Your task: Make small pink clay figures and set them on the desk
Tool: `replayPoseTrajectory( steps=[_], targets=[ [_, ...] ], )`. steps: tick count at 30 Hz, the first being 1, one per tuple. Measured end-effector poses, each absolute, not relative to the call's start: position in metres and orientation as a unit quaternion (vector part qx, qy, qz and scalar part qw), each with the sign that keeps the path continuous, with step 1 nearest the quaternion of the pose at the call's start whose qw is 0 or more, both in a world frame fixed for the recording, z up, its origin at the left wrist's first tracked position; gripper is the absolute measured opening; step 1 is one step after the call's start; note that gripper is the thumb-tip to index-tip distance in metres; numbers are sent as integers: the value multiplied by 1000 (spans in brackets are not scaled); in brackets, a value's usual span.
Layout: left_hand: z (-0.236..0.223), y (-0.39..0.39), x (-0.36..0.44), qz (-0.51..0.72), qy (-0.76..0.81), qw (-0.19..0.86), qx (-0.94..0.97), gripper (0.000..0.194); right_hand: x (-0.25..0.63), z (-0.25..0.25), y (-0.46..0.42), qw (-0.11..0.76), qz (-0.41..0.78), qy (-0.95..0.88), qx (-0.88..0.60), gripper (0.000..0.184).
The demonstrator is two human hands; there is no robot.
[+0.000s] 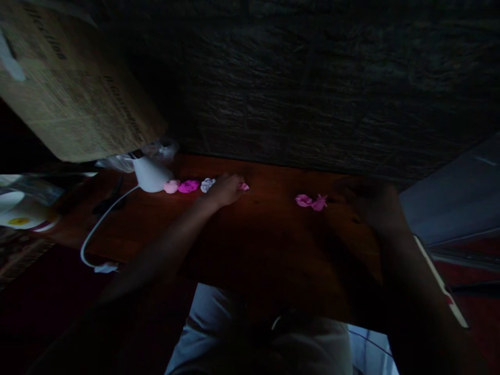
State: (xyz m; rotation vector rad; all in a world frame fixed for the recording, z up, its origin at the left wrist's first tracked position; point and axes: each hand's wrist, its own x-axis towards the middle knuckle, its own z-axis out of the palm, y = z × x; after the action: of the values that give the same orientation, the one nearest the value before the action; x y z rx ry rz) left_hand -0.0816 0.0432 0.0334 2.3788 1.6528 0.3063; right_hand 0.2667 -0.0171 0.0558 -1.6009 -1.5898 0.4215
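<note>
At the middle of the wooden table, my left hand [228, 190] is closed, with a small crumpled pink piece [244, 186] showing at its fingertips. It looks like paper. Just left of this hand lies a crumpled white ball [207, 184], followed by a bright magenta one [188, 186] and a pale pink one [171, 186] in a row. Toward the right lie two more crumpled pink pieces [303, 200], close together. My right hand [377, 205] hovers right of them in deep shadow; its fingers are too dark to make out.
A white lamp-like cone [150, 174] with a white cable [88, 237] stands at the left end of the row. Behind it is a large printed brown paper shade or bag [86, 99]. Dark scissors [109, 200] lie nearby. A textured stone wall [273, 88] backs the table [253, 250].
</note>
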Motion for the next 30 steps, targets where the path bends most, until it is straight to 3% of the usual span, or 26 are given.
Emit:
replayPoseTrajectory(
  steps=[4, 10, 20, 30],
  targets=[
    [25, 33, -71, 243, 426, 249, 835, 19, 234, 54, -27, 454, 202, -626, -600, 25],
    [15, 8, -45, 353, 325, 290, 828, 23, 178, 25, -41, 358, 282, -714, -531, 29],
    [5, 8, -41, 376, 257, 227, 861, 25, 170, 3, -38, 348, 317, -727, -500, 33],
    [0, 5, -37, 346, 283, 205, 871, 18, 170, -3, -34, 370, 251, -759, -473, 19]
  ],
)
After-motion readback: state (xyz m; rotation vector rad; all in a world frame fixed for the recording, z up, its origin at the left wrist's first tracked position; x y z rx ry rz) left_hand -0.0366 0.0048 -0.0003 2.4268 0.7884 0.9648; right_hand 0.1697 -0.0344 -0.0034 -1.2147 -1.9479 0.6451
